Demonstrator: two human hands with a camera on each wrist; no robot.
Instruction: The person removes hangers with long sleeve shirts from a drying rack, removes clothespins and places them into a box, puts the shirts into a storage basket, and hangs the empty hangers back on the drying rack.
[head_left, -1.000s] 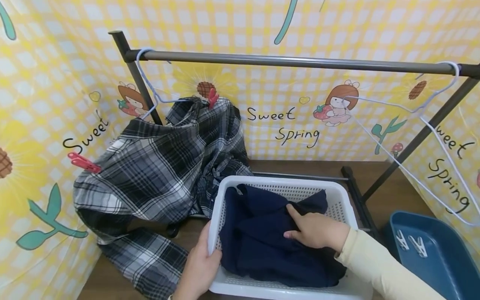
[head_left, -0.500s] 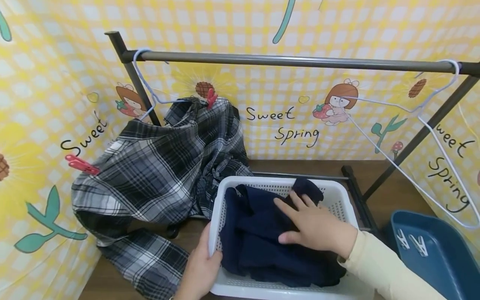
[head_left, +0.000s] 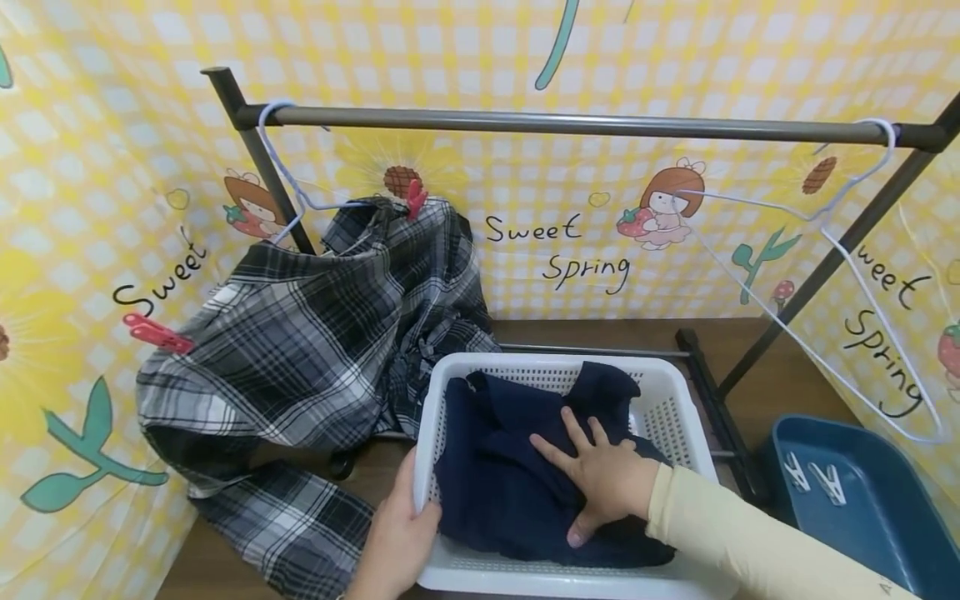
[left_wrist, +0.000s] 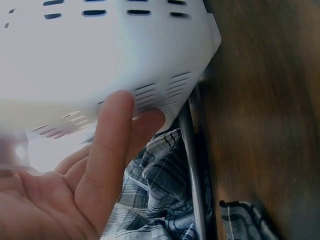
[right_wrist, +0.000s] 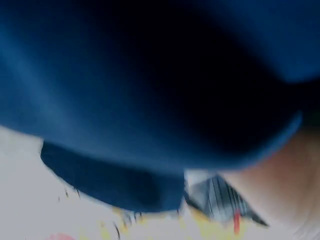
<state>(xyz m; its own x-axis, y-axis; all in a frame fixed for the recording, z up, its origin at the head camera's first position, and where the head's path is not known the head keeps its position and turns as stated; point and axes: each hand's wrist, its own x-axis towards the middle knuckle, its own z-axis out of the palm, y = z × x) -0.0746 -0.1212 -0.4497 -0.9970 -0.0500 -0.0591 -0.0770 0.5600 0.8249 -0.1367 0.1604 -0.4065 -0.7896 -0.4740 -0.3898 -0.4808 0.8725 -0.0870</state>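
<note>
A white perforated laundry basket [head_left: 558,361] holds a dark navy piece of clothing [head_left: 495,467], folded loosely; its exact kind is unclear. My left hand [head_left: 399,527] grips the basket's left rim, thumb over the edge. In the left wrist view, fingers [left_wrist: 107,150] lie against the basket's outer wall [left_wrist: 60,60]. My right hand [head_left: 603,479] is spread flat on the navy clothing, fingers apart. Beyond its fingertips, a flap of the cloth leans on the far wall of the basket. Blurred navy cloth [right_wrist: 125,90] fills most of the right wrist view.
A plaid shirt [head_left: 315,333] hangs at left from a hanger on the rack bar [head_left: 555,122], with red clothespins [head_left: 159,333] on it. A bare hanger [head_left: 795,215] hangs at right. Below it stands a blue tub [head_left: 862,533] with white clothespins [head_left: 827,485].
My right hand has gone from a pointing shape to spread fingers and shifted slightly toward me and left. The cloth's far right corner now stands as a broad flap. The left hand keeps its grip.
</note>
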